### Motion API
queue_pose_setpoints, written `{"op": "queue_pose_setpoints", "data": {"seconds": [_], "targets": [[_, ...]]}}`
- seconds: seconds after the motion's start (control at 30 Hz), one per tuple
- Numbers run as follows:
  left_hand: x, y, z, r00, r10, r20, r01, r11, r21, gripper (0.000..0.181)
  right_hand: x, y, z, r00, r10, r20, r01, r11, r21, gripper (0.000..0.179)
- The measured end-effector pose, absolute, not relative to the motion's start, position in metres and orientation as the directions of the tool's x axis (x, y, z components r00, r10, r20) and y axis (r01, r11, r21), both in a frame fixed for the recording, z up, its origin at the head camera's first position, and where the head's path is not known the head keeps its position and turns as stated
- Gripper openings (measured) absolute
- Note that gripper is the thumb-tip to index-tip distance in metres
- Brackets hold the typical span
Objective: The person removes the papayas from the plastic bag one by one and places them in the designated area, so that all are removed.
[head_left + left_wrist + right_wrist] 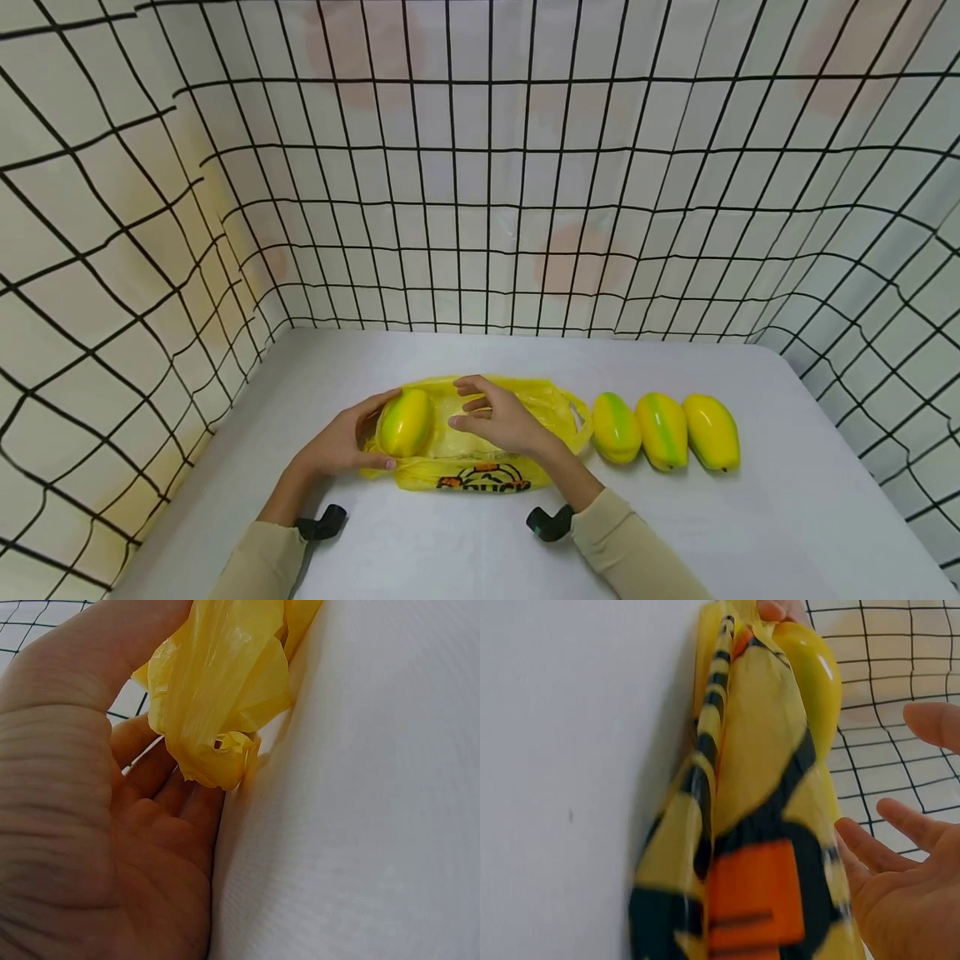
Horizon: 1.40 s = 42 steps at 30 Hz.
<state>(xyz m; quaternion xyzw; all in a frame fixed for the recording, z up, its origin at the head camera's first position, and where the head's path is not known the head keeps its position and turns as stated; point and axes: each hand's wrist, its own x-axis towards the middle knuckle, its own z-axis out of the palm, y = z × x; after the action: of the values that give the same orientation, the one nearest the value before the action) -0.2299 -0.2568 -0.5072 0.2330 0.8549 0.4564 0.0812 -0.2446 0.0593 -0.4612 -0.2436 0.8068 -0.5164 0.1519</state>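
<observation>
A yellow plastic bag (480, 475) with black and orange print lies on its side, its mouth spread upward. Inside its left end sits a glossy yellow fruit (406, 422) with a green streak, shaped like a papaya or mango. My left hand (341, 439) curves round that end, thumb in front and fingers behind; in the left wrist view the crumpled bag end (217, 697) is between them. Over the bag's middle hovers my right hand (498, 414), fingers loosely bent and holding nothing. In the right wrist view its fingers (900, 855) stand apart from the bag.
Three similar fruits stand in a row right of the bag: a near one (617, 428), a middle one (662, 432) and a far one (712, 432). The white table (465, 550) is bordered by a black wire grid (487, 200) at the back and sides.
</observation>
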Motion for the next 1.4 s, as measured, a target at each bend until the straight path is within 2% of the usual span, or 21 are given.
{"op": "queue_pose_setpoints", "data": {"seconds": [0.4,0.7,1.4], "targets": [[-0.231,-0.257,-0.507,-0.88,0.469,0.073,0.324,0.482,0.814,0.108,-0.241,0.028,-0.467,-0.841,-0.539,-0.052,-0.204,0.405,-0.891,0.07],[-0.231,-0.258,-0.51,-0.879,0.469,0.087,0.345,0.5,0.794,0.108,-0.238,0.011,-0.47,-0.841,-0.539,-0.05,-0.211,0.411,-0.887,0.07],[-0.232,-0.259,-0.508,-0.873,0.479,0.094,0.352,0.484,0.801,0.106,-0.237,-0.005,-0.474,-0.865,-0.496,-0.07,-0.196,0.464,-0.864,0.079]]}}
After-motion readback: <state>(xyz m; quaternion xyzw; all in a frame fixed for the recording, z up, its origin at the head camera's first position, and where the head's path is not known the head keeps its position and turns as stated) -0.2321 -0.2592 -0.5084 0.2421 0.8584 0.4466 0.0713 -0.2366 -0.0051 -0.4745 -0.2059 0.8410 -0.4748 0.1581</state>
